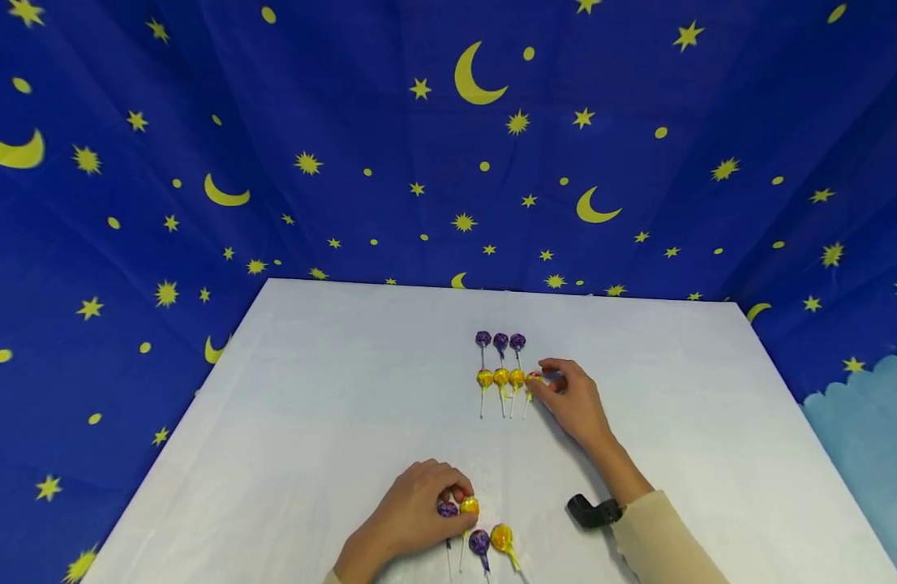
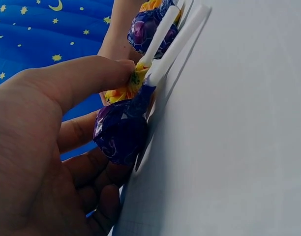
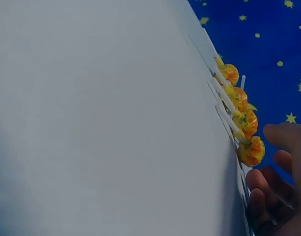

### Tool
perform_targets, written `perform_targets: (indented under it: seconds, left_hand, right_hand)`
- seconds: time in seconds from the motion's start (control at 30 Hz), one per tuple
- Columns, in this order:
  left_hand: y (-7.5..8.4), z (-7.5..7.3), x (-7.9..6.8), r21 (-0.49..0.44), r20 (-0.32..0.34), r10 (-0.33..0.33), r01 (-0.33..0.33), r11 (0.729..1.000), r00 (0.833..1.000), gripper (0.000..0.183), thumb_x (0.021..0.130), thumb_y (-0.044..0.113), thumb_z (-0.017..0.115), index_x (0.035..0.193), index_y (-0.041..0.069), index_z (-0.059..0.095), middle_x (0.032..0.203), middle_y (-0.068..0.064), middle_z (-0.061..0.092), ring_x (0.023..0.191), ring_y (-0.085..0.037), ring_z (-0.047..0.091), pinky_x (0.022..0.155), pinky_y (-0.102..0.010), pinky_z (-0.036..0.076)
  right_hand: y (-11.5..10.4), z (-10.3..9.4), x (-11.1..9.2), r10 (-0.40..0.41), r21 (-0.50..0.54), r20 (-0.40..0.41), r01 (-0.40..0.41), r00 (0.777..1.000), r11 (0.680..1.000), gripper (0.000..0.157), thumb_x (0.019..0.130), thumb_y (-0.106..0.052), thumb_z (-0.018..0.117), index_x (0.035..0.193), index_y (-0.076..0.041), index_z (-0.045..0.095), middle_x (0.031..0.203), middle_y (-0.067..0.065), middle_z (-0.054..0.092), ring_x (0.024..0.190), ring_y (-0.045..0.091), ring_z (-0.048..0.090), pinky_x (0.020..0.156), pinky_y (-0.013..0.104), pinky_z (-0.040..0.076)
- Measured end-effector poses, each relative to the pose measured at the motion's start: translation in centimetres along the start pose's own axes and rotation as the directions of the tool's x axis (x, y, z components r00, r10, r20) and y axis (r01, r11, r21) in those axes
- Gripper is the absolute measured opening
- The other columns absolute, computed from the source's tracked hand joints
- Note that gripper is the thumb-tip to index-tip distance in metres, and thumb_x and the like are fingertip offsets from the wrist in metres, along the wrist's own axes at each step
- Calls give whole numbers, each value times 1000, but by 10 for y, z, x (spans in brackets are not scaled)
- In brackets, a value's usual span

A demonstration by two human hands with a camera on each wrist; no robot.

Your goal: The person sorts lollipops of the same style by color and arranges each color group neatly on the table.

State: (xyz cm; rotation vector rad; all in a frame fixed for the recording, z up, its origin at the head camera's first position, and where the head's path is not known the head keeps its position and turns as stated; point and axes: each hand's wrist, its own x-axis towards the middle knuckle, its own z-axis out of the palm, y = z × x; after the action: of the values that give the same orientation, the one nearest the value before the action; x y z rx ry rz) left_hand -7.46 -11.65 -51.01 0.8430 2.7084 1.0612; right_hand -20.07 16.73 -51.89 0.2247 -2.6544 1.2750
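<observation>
Near the table's front, my left hand (image 1: 414, 509) pinches a yellow lollipop (image 1: 469, 507) between thumb and forefinger. Beside it, a purple lollipop (image 2: 122, 132) lies close to the fingers in the left wrist view. Farther back, my right hand (image 1: 576, 405) is at the right end of a row of yellow lollipops (image 1: 501, 377). Its thumb and fingers are spread around the head of the last yellow lollipop (image 3: 251, 151), with a gap showing in the right wrist view. Behind that row, three purple lollipops (image 1: 500, 341) lie side by side, sticks toward me.
Right of my left hand lie another purple lollipop (image 1: 479, 542) and another yellow lollipop (image 1: 502, 537). All rest on a white table (image 1: 310, 389). A blue cloth (image 1: 390, 130) with moons and stars hangs behind it. A black strap (image 1: 596, 513) circles my right wrist.
</observation>
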Motion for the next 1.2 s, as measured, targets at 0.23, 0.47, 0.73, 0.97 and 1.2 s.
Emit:
perform_targets:
  seconds: [0.23, 0.47, 0.73, 0.97, 1.2]
  left_hand:
    - [-1, 0, -2, 3, -15, 6, -6, 1000, 1000, 19, 80, 46, 74, 92, 33, 65, 79, 24, 54, 73, 1, 48, 73, -28, 42]
    - [-2, -2, -4, 7, -1, -6, 6, 1000, 1000, 19, 80, 46, 74, 92, 34, 65, 79, 24, 54, 72, 1, 47, 72, -28, 41]
    - [-2, 0, -1, 4, -3, -1, 1, 1000, 1000, 19, 81, 47, 73, 92, 34, 65, 78, 24, 53, 72, 0, 46, 70, -26, 40]
    - [-1, -2, 0, 9, -9, -10, 10, 1000, 1000, 19, 80, 47, 73, 91, 33, 65, 78, 23, 53, 72, 0, 46, 70, -27, 39]
    - [-1, -2, 0, 3, -14, -1, 1, 1000, 1000, 20, 81, 47, 74, 93, 33, 66, 79, 23, 54, 74, 1, 48, 73, -28, 41]
  right_hand:
    - [-5, -2, -7, -54, 35, -60, 56, 997, 998, 34, 86, -21, 74, 116, -6, 65, 104, 7, 61, 74, 14, 57, 64, 27, 44]
    - [-10, -3, -14, -92, 70, -71, 97, 993, 993, 28, 86, -17, 74, 110, -5, 67, 101, 7, 64, 75, 14, 60, 64, 24, 46]
    - [-22, -10, -27, -49, 87, 12, 48, 999, 995, 22, 88, -21, 72, 108, -13, 68, 94, -5, 64, 60, 12, 55, 50, 26, 44]
    - [-39, -12, -39, -87, 74, 115, 79, 989, 994, 21, 88, -24, 72, 106, -13, 69, 91, -9, 64, 52, 10, 51, 47, 27, 41]
    - [-41, -9, -46, -142, 71, 129, 133, 981, 989, 20, 87, -22, 73, 104, -14, 69, 87, -9, 63, 55, 9, 49, 50, 26, 41]
